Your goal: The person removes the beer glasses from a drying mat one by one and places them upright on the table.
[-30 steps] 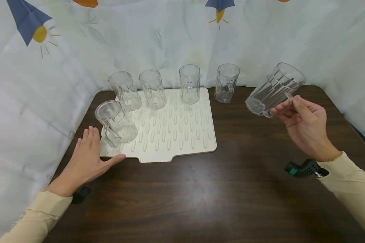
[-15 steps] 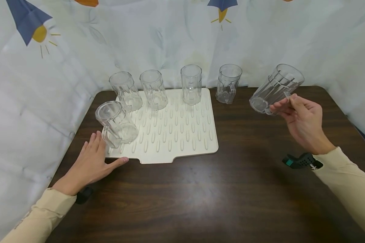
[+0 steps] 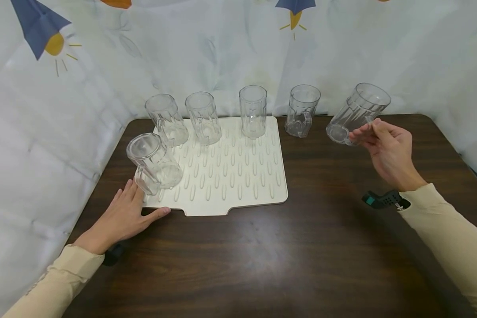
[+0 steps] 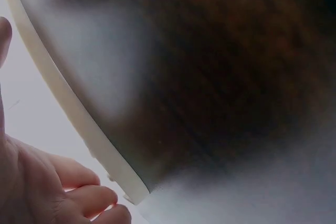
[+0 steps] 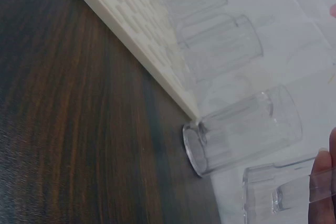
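My right hand (image 3: 389, 148) grips a clear glass-like mug (image 3: 351, 112) by its handle, at the back right. The mug is tilted, its mouth leaning up and right; part of it and the fingers (image 5: 321, 190) show in the right wrist view. To its left, an upright clear mug (image 3: 302, 117) stands on the dark table just off the white ridged mat (image 3: 230, 176). My left hand (image 3: 119, 216) lies with straight fingers at the mat's front left corner, thumb along the front edge. Close to its fingertips, a clear mug (image 3: 155, 163) stands base up on the mat.
Along the mat's back edge stand three more clear mugs: one at the left (image 3: 167, 121), a second mug (image 3: 203, 121) beside it, and a third mug (image 3: 253, 112) near the right corner. A white patterned cloth (image 3: 222, 48) hangs behind the wooden table (image 3: 254, 256).
My right hand has carried its mug a little to the left and back, toward the upright one on the table. The left hand has slid slightly forward and right along the mat's corner.
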